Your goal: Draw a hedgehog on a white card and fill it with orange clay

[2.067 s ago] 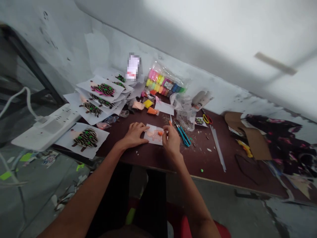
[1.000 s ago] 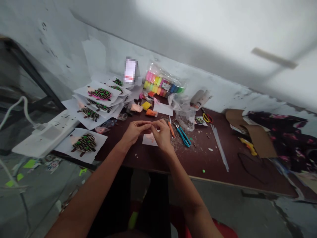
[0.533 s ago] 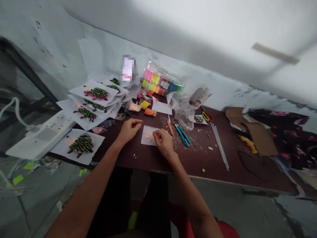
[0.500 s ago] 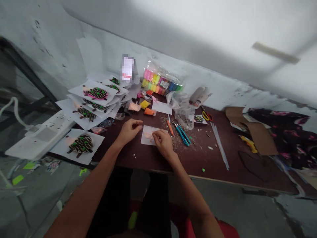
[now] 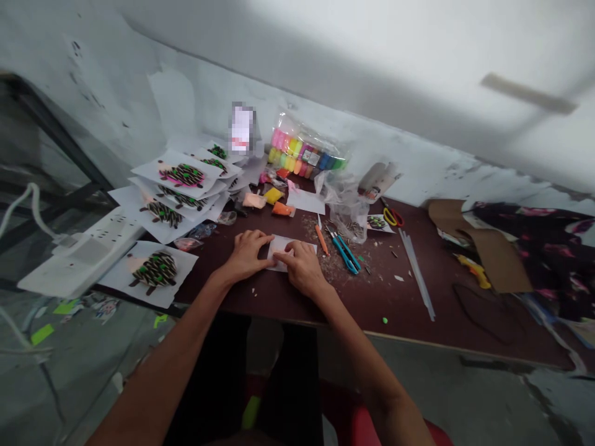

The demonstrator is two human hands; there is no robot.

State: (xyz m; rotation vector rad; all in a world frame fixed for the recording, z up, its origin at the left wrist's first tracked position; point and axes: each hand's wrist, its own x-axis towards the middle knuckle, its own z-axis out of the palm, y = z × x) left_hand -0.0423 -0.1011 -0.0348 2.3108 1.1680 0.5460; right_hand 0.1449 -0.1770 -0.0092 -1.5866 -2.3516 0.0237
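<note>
A small white sheet of paper (image 5: 281, 243) lies on the dark table before me, with peach modelling clay on it that is mostly covered by my fingers. My left hand (image 5: 246, 255) rests at the sheet's left edge, index finger and thumb spread apart and touching the paper. Over the sheet's right half, my right hand (image 5: 303, 267) has its fingers bent and its thumb and fingertips pressed on the clay. An orange-handled craft knife (image 5: 321, 240) and teal snips (image 5: 346, 253) lie just right of this hand.
Sheets with clay hedgehogs (image 5: 182, 175) are stacked at the left, above a white power strip (image 5: 79, 248). Bagged clay (image 5: 283, 209) and a pack of coloured clay (image 5: 307, 155) sit behind. Scissors (image 5: 394, 217), glue sticks (image 5: 417, 272) and a yellow glue gun (image 5: 473, 271) lie rightward.
My left hand has moved right onto the paper's left edge, its fingers now spread. The right hand's thumb and fingers have shifted left over the clay, covering it.
</note>
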